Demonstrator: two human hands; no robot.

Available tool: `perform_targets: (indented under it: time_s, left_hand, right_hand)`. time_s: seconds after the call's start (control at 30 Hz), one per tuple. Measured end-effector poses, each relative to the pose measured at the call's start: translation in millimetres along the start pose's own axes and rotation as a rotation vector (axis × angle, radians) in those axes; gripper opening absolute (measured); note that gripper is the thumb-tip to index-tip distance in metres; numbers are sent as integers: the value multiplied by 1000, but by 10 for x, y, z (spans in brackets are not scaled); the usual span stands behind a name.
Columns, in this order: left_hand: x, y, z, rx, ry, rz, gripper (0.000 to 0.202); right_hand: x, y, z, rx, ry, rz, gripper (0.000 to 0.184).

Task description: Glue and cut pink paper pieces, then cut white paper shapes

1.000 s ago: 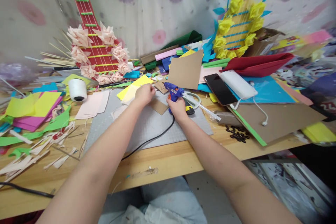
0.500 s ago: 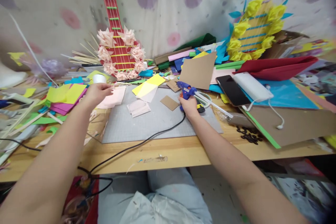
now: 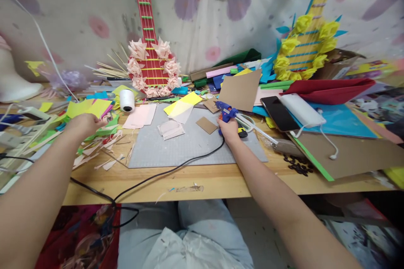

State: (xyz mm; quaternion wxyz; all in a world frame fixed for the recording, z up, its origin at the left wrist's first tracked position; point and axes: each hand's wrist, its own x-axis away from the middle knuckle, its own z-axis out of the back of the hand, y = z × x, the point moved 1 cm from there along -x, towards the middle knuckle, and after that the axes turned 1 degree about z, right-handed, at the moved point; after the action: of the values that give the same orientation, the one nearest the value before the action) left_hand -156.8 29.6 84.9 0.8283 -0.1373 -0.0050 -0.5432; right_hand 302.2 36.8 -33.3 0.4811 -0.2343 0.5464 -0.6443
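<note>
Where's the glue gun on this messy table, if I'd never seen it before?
Find the grey cutting mat in the middle of the wooden table. At its far right edge the right hand grips the glue gun. It is bright blue with a black cord running back across the mat, unlike the pale-handled scissors lying right beside it.

Glue gun (image 3: 227,113): made of blue plastic, glossy.
Cord (image 3: 176,168): sheathed in black, smooth, rubber-like.
Mat (image 3: 189,147): grey, matt, flat finish.
Table (image 3: 221,180): made of pale wood, smooth, lightly scuffed at the edge.
Card (image 3: 206,125): cut from brown cardboard, matt, dull.
Paper (image 3: 85,108): thin yellow and pink sheets, matt.
Phone (image 3: 277,113): faced in black, glossy.
Power bank (image 3: 301,109): cased in white plastic, smooth.
Spool (image 3: 127,100): wound with white thread, soft matt.
Skewers (image 3: 107,69): bare pale wood.
</note>
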Motion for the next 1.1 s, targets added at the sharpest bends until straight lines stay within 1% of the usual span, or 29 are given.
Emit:
perform_targets:
  time_s: [0.1, 0.17, 0.23, 0.3, 0.37, 0.43, 0.5, 0.57, 0.63, 0.67, 0.77, 0.87, 0.9, 0.93, 1.0, 1.03, 1.1]
  left_hand:
    - [-42, 37, -55, -34, -38, -11, 51]
    - [-36, 90, -51, -27, -23, 3, 55]
    - [-8, 148, -20, 7, 25, 42, 58]
    - [36, 208, 23, 48, 103, 61, 62]
    - [90, 273, 69, 80, 216, 61, 65]
    - [149, 361, 115, 139, 351, 51, 59]
    - [202, 494, 155, 226, 462, 2, 45]
    - [248, 691, 180, 265, 499, -100, 38]
    - [294, 949, 174, 294, 477, -189, 38]
    - [323, 1095, 157, 346, 465, -208, 38]
    - [461, 1591, 43, 554, 450, -344, 29]
    - [683, 2103, -132, 674, 358, -531, 19]
    - [771, 2260, -186, 692, 337, -589, 20]
    - [860, 2405, -232, 703, 316, -641, 25]
    - [1025, 2646, -289, 701, 293, -682, 42]
    - [1096, 2743, -300, 678, 277, -694, 49]
    - [1200, 2885, -291, 654, 241, -700, 57]
  right_hand:
    - [16, -36, 6, 13, 26, -69, 24]
    - [18, -44, 3, 20, 31, -73, 25]
    - [14, -42, -1, 25, 33, -62, 27]
    - [10, -40, -4, 28, 26, -52, 27]
    - [12, -51, -3, 34, 11, -55, 27]
    - [23, -80, 3, 42, 0, -64, 26]
    - [41, -124, 12, 52, -4, -66, 25]
    - [61, -166, 18, 62, -4, -60, 25]
    - [75, -191, 18, 67, -12, -58, 25]
    - [79, -197, 15, 62, -18, -65, 25]
    - [85, -194, 3, 9, -36, -105, 26]
    - [90, -185, -10, -64, -56, -130, 26]
    - [91, -181, -14, -84, -63, -130, 25]
    - [92, -175, -17, -101, -66, -131, 26]
    - [90, -161, -22, -133, -69, -130, 27]
    - [89, -154, -23, -152, -73, -131, 28]
    - [89, -147, -26, -190, -92, -138, 29]
